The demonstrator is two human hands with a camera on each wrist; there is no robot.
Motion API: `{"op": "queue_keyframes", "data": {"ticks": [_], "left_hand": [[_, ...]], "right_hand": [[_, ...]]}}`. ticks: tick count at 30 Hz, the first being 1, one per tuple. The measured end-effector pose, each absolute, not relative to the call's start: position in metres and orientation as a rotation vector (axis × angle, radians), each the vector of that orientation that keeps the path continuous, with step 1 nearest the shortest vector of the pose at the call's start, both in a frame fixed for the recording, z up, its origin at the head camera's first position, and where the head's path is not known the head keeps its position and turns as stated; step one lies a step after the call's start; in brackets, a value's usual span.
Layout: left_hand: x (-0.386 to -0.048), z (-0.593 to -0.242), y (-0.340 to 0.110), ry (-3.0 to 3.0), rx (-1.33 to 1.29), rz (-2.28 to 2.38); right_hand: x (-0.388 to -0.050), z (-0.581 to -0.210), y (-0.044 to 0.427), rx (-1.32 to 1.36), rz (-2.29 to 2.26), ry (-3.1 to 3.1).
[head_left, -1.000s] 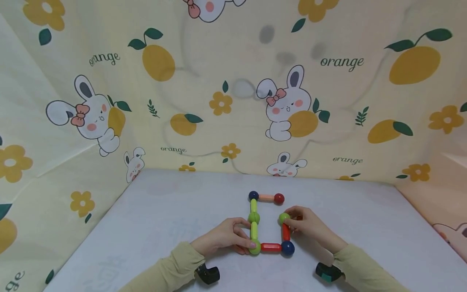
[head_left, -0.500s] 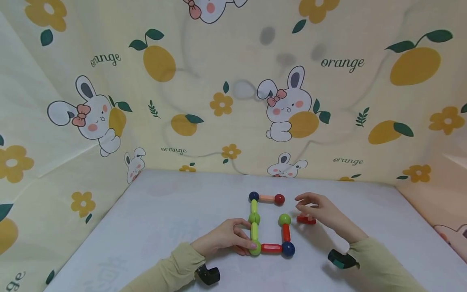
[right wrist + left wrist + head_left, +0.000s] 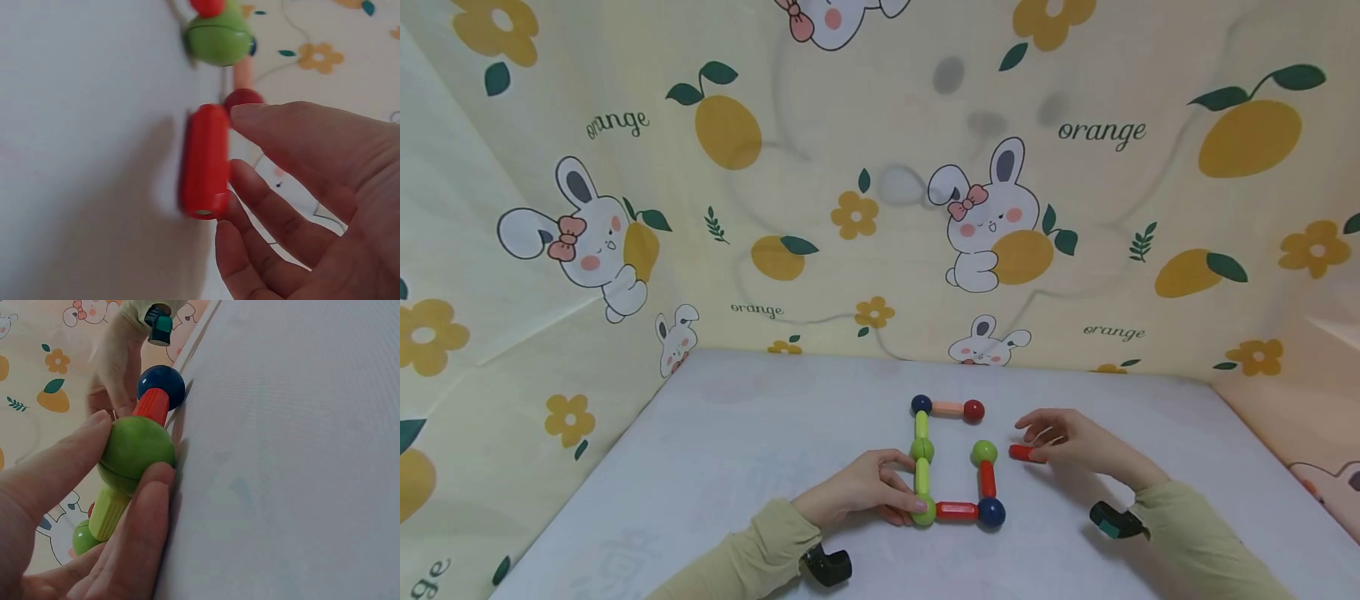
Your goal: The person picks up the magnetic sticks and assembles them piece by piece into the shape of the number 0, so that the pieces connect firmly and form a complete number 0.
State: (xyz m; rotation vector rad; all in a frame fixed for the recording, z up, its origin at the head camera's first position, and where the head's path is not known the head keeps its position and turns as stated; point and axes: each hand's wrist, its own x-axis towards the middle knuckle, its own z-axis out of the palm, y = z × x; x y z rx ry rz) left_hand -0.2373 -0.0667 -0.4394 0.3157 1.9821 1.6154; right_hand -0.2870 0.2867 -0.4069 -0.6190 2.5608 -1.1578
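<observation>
On the white table lies a figure of magnetic rods and balls. My left hand pinches the green ball at its near left corner between thumb and fingers. From that ball a red rod runs to a dark blue ball, and a second red rod leads up to another green ball. To the right, a loose red rod lies on the table. My right hand is beside it, fingers spread and loosely bent, thumb close to one end; firm contact cannot be told.
Yellow-green rods and a green joint form the left side, up to a dark blue ball. A peach rod ends there in a red ball. A printed cloth walls the table's back and sides.
My right hand has let go of the green ball on the right and moved right to the loose red rod, then lowered beside it. My left hand has stayed in place.
</observation>
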Motion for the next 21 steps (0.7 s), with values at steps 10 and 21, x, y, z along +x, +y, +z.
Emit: {"op": "queue_keyframes", "data": {"ticks": [10, 21], "left_hand": [[-0.239, -0.44, -0.066, 1.966, 0.31, 1.626], [-0.239, -0.439, -0.066, 1.967, 0.301, 1.615]], "right_hand": [[-0.286, -0.418, 0.28, -0.606, -1.021, 2.653], [-0.291, -0.409, 0.27, -0.572, -1.073, 2.71]]}}
